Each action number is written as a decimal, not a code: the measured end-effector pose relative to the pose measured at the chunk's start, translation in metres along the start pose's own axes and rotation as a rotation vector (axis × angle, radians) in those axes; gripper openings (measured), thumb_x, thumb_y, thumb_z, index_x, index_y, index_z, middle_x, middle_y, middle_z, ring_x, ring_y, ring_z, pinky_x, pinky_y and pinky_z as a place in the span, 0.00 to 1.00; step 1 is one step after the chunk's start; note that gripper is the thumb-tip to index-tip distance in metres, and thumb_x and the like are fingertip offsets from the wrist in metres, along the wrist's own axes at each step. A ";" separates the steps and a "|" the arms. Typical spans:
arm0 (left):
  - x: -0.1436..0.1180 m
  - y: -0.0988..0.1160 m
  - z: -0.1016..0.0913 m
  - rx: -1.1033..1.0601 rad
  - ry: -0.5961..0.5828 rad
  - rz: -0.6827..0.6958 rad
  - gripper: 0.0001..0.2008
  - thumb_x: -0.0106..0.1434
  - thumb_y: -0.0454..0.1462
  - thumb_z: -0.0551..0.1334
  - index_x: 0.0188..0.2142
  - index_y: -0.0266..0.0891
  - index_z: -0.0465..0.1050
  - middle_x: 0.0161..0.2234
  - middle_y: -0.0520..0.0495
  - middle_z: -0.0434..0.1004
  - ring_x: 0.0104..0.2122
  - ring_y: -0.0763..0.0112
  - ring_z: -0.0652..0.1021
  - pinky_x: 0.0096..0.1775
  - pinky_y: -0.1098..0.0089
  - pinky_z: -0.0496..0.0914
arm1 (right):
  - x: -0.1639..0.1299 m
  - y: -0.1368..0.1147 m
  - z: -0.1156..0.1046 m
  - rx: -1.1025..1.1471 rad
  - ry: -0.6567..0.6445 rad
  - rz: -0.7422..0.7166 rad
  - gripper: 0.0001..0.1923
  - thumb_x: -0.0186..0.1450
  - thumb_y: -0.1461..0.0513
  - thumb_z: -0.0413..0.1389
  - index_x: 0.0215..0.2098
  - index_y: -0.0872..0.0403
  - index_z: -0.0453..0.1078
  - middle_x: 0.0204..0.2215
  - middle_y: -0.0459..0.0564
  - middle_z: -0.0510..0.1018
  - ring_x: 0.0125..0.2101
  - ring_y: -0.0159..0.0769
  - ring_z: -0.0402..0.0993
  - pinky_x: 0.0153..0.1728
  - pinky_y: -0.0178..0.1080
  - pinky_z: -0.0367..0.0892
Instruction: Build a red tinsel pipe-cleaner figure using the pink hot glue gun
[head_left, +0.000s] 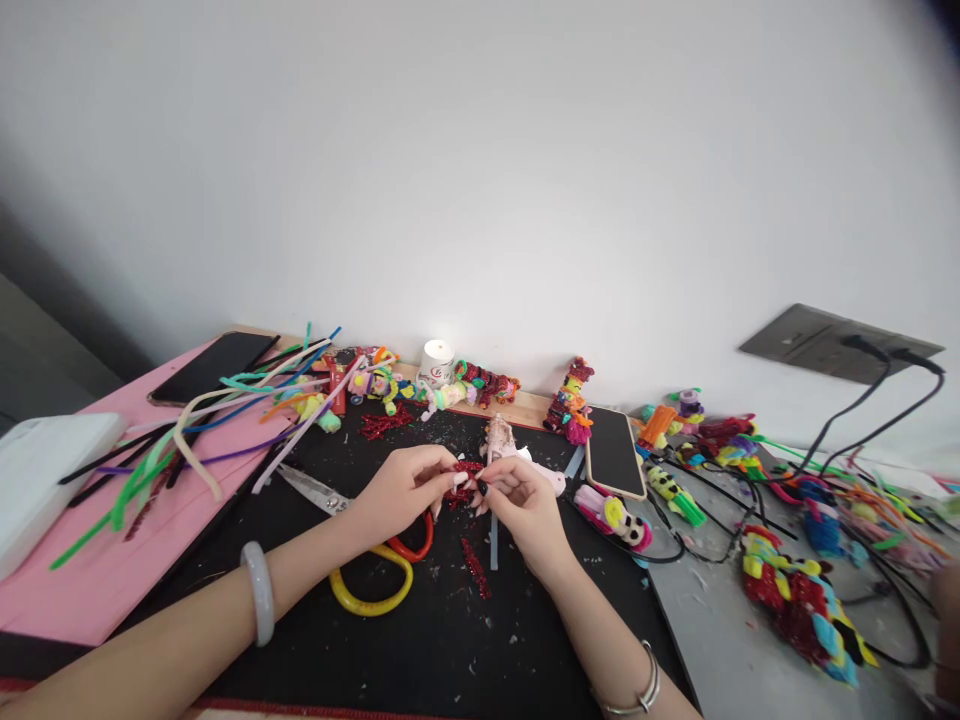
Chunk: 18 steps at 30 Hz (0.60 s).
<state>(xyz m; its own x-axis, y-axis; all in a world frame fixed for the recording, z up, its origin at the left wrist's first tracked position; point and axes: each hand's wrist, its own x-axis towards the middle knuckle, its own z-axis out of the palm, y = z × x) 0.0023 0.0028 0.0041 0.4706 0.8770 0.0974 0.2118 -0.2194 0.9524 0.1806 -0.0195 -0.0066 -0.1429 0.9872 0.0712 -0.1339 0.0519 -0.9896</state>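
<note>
My left hand (pixel 405 488) and my right hand (pixel 525 505) meet over a black mat (pixel 450 650), both pinching a red glittery pipe cleaner piece (pixel 465 480) between the fingertips. A loose red pipe cleaner bit (pixel 475 567) lies on the mat just below. Scissors with a yellow and a red handle (pixel 375 580) lie under my left wrist. A pale bangle circles my left wrist, a silver bracelet my right.
A pile of coloured pipe cleaners (pixel 225 420) lies on a pink sheet (pixel 97 580) at left with a phone (pixel 214 365). A second phone (pixel 613 452), finished pipe cleaner figures (pixel 802 600), black cables (pixel 862 410), a white cup (pixel 436 362) and a wall socket (pixel 832 342) stand around.
</note>
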 end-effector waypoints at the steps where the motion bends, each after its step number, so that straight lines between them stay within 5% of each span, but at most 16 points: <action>1: 0.000 0.000 0.000 -0.029 0.008 -0.004 0.10 0.63 0.40 0.56 0.30 0.35 0.69 0.23 0.54 0.67 0.19 0.77 0.69 0.24 0.76 0.65 | 0.000 0.000 0.000 -0.014 -0.008 -0.002 0.04 0.56 0.66 0.57 0.31 0.53 0.69 0.22 0.43 0.74 0.23 0.29 0.72 0.26 0.34 0.69; 10: 0.000 0.000 -0.001 -0.099 0.003 -0.031 0.08 0.61 0.39 0.58 0.31 0.36 0.70 0.20 0.54 0.69 0.19 0.75 0.72 0.25 0.75 0.68 | -0.001 0.000 -0.001 -0.072 -0.021 -0.015 0.06 0.57 0.63 0.58 0.34 0.52 0.67 0.26 0.44 0.73 0.25 0.30 0.70 0.27 0.34 0.68; 18: -0.002 0.003 0.003 -0.012 -0.108 -0.016 0.06 0.60 0.35 0.56 0.28 0.37 0.70 0.20 0.52 0.75 0.22 0.72 0.77 0.29 0.75 0.70 | -0.005 -0.004 -0.002 -0.580 -0.160 -0.136 0.09 0.65 0.62 0.50 0.26 0.53 0.64 0.21 0.42 0.66 0.21 0.29 0.60 0.23 0.32 0.55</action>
<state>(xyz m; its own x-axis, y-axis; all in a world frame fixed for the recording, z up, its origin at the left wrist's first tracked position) 0.0044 -0.0013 0.0061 0.5565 0.8293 0.0511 0.2101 -0.1999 0.9570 0.1838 -0.0245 -0.0029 -0.3135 0.9333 0.1749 0.3874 0.2939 -0.8738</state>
